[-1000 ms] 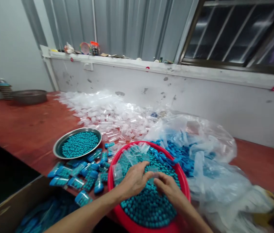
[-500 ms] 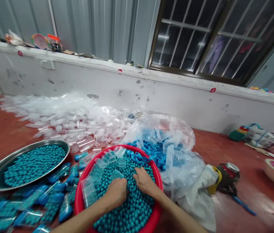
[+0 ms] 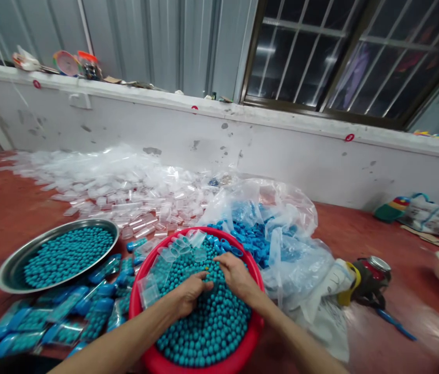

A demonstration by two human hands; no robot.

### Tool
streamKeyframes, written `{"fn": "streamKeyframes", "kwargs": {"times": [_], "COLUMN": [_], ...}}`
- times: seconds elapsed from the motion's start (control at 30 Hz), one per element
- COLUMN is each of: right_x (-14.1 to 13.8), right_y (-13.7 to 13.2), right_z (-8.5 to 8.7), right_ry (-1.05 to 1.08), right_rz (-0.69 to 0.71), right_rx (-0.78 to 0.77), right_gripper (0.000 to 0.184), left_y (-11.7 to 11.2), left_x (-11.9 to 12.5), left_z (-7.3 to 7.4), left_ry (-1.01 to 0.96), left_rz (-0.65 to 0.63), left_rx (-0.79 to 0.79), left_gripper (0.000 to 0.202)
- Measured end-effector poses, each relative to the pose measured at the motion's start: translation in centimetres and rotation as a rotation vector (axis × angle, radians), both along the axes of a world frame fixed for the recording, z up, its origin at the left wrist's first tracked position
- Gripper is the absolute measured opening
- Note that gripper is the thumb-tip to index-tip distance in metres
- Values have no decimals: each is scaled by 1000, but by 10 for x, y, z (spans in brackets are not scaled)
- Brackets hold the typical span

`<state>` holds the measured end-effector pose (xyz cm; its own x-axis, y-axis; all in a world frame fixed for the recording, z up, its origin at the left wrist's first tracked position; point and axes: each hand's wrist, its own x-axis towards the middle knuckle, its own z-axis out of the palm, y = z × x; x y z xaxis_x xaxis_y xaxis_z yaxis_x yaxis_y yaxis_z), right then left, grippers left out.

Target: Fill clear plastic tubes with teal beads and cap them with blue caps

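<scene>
A red basin (image 3: 256, 265) full of turquoise beads (image 3: 200, 337) stands in front of me. My left hand (image 3: 193, 293) is low over the beads at the middle, its thumb and forefinger apart and no object visible between them. Just beyond its fingertips lies a tiny yellowish speck. To its right my right hand (image 3: 237, 275) is closed with the fingertips together, pointing left; whatever they hold is hidden. Clear plastic cases (image 3: 173, 249) rest on the beads along the basin's far left side. Blue caps (image 3: 225, 246) lie at its far right edge.
A metal tray (image 3: 7, 283) of turquoise beads sits left, beside several filled blue-capped cases (image 3: 64, 304). Behind is a heap of clear cases (image 3: 126, 182). A plastic bag (image 3: 297, 208) with blue caps (image 3: 252, 234) lies beyond the basin. A red-bodied jar (image 3: 377, 270) stands right.
My left hand has loosened from a fist, and the clear case beside it no longer shows. My right hand's fingers have drawn together and risen slightly. The view has shifted a little.
</scene>
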<state>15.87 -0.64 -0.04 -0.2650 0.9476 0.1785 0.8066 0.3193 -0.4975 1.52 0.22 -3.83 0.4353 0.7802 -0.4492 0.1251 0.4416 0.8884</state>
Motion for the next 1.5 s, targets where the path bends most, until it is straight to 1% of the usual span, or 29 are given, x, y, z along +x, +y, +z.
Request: {"fn": "streamKeyframes", "kwargs": {"times": [0.07,0.13,0.17,0.23,0.37,0.5,0.63,0.7,0.77,0.83,0.9,0.93,1.0,1.13,1.2,1.3,1.37,1.43,1.5], "right_x": [7,11,12,12,14,19,22,25,26,26,25,24,22,19,16,7,1,-2,-3], "right_y": [12,21,24,27,25,20,10,3,-5,-11,-15,-16,-15,-9,-8,-13,-17,-20,-21], "right_z": [3,1,-2,-7,-13,-20,-24,-21,-15,-9,-7,-8,-10,-12,-9,-5,-3,-4,-6], "right_ry": [-193,-324,-349,-340,-256,-116,-75,-125,-269,-448,-561,-589,-604,-490,-374,-13,211,339,464], "right_rz": [-148,-268,-299,-311,-248,-183,-163,-166,-122,-4,126,165,183,132,127,170,216,254,262], "right_rx": [12,-3,-15,-40,-98,-175,-217,-176,-85,23,103,123,124,56,23,-82,-163,-271,-406], "right_gripper": [32,35,35,33,25,38,39,39,39,37,30,27,24,19,20,30,31,31,31], "left_y": [0,-1,-2,-5,-11,-15,-18,-20,-22,-23,-23,-23,-23,-24,-25,-27,-29,-31,-34], "left_x": [0,1,1,-1,-11,-20,-27,-29,-31,-31,-29,-28,-26,-25,-25,-25,-24,-24,-22], "left_z": [2,4,5,8,12,12,8,8,9,9,9,8,6,6,8,11,12,14,16], "left_ry": [-90,-153,-172,-194,-226,-212,-123,-82,-31,16,39,42,43,12,-19,-70,-87,-95,-116], "left_rz": [14,13,14,28,70,125,173,166,141,112,90,81,67,60,52,50,69,66,33], "left_rx": [-26,-38,-37,-29,-26,-13,37,46,51,58,72,79,84,80,87,135,193,231,233], "left_gripper": [25,24,24,23,26,29,30,33,34,35,34,34,34,35,37,37,35,34,34]}}
